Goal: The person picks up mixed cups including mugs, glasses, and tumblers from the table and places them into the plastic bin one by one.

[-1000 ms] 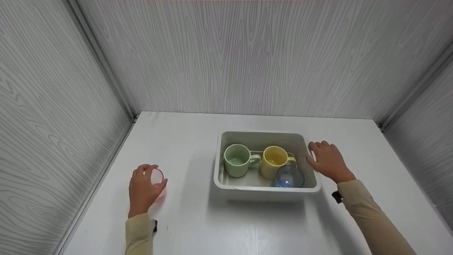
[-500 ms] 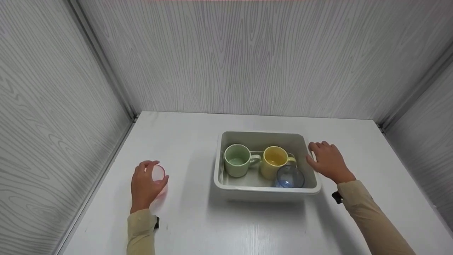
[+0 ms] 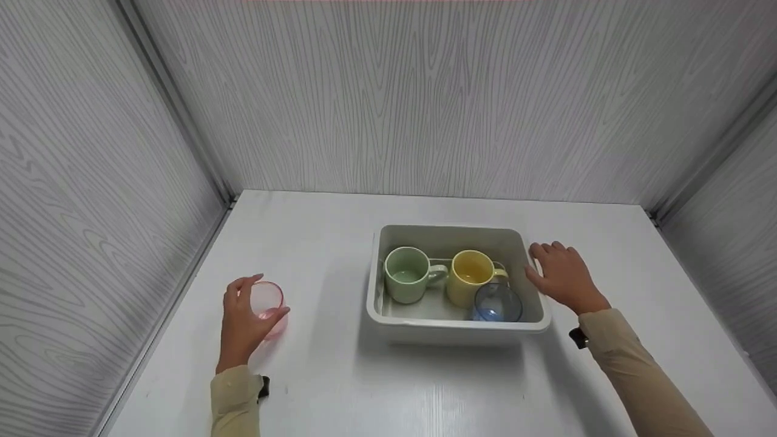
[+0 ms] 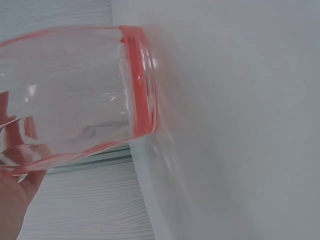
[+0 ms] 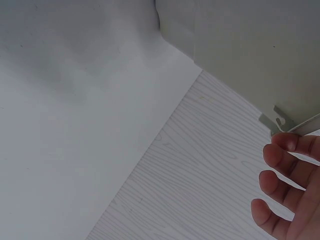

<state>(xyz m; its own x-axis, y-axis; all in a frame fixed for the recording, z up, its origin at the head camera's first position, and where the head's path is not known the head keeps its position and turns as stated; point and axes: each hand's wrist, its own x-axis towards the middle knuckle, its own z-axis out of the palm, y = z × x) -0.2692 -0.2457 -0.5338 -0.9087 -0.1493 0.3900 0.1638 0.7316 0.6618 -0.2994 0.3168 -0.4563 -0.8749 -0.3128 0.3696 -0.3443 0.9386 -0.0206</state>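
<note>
My left hand (image 3: pixel 244 325) holds a clear, pink-tinted drinking glass (image 3: pixel 274 328) at the left of the table, with thumb and fingers on opposite sides near its rim. In the left wrist view the glass (image 4: pixel 75 95) has faceted sides and a thick pink base close to the white tabletop. My right hand (image 3: pixel 564 276) grips the right rim of a pale grey bin (image 3: pixel 455 325), thumb over the edge. The right wrist view shows its fingers (image 5: pixel 275 184) loosely bent, the nearest at the bin's rim; the thumb is hidden there.
Inside the bin stand a green mug (image 3: pixel 405 282), a yellow mug (image 3: pixel 466 285) and a blue clear glass (image 3: pixel 499 306). The white table (image 3: pixel 437 394) is bounded by wood-grain panels (image 3: pixel 425 103) at the back and both sides.
My left hand and the pink glass have shifted slightly away from me, then a little left. The right hand, the bin and its contents have stayed still.
</note>
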